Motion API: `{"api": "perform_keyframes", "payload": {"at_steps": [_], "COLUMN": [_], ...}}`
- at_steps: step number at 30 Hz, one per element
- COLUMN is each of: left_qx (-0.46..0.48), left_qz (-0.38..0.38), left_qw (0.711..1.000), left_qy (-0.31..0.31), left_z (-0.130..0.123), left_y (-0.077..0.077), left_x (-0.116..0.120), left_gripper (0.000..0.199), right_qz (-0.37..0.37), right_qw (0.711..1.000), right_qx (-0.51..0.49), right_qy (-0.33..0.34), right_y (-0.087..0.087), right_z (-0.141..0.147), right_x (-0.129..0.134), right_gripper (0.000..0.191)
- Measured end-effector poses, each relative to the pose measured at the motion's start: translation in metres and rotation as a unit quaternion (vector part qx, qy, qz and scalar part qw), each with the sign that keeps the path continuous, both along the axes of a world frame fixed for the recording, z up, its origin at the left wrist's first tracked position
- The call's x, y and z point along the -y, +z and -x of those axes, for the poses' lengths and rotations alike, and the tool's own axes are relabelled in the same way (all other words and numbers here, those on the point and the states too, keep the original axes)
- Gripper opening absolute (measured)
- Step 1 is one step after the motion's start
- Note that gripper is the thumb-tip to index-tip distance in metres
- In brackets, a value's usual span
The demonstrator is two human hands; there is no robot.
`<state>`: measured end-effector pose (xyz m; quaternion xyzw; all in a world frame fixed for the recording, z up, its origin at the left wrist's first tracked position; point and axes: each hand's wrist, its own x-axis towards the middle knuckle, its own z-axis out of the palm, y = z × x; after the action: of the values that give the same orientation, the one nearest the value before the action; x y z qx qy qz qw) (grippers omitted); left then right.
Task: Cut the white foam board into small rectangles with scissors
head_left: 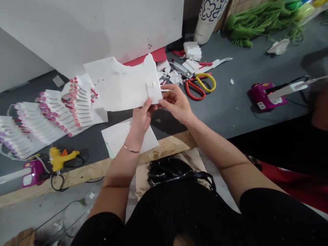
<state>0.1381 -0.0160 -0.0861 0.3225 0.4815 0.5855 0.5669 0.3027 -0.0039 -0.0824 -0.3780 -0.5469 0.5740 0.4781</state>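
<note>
My left hand [144, 115] pinches the lower edge of a small white paper piece [154, 93] between thumb and fingers. At the piece's lower right corner, my right hand [177, 103] has its thumb and fingers closed on it too. Small white bits stick up along its top. Right behind it is a large white sheet [123, 85] with a ragged upper edge; whether my fingers also touch this sheet I cannot tell. Scissors [195, 81] with one red and one yellow handle lie just beyond my right hand. Paper scraps [175, 76] are scattered beside them.
Rows of white paper sticks with pink and purple tips [51, 116] lie left. A yellow glue gun [61, 158] sits near the wooden table edge [169, 145]. Purple socket blocks [266, 95] stand on either side. Behind are a patterned tumbler [206, 25] and green yarn [253, 24].
</note>
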Motion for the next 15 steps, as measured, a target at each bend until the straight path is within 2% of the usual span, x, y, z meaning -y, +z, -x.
{"api": "perform_keyframes", "payload": {"at_steps": [5,8,10,12,14,15], "left_qx": [-0.015,0.016,0.048,0.069,0.075,0.076], "left_qz": [0.006,0.057,0.087,0.097,0.093,0.091], "left_qw": [0.999,0.997,0.994,0.992,0.993,0.993], "left_qy": [0.027,0.042,0.038,0.030,0.023,0.021], "left_z": [-0.002,0.000,0.002,0.004,0.006,0.007], "left_y": [0.000,0.008,0.014,0.018,0.019,0.019], "left_x": [-0.002,-0.003,-0.004,-0.004,-0.005,-0.005], "left_gripper": [0.015,0.013,0.016,0.018,0.018,0.019], "right_qz": [-0.011,-0.074,-0.111,-0.118,-0.104,-0.094], "right_qw": [1.000,0.988,0.956,0.903,0.849,0.828], "right_qx": [0.017,0.110,0.234,0.373,0.485,0.524], "right_qy": [-0.008,-0.076,-0.136,-0.175,-0.183,-0.175], "right_y": [0.001,0.008,0.012,0.014,0.011,0.008], "right_z": [0.001,-0.018,-0.040,-0.066,-0.089,-0.099], "right_x": [-0.001,-0.007,-0.013,-0.019,-0.022,-0.022], "right_gripper": [0.067,0.048,0.042,0.034,0.028,0.030]}}
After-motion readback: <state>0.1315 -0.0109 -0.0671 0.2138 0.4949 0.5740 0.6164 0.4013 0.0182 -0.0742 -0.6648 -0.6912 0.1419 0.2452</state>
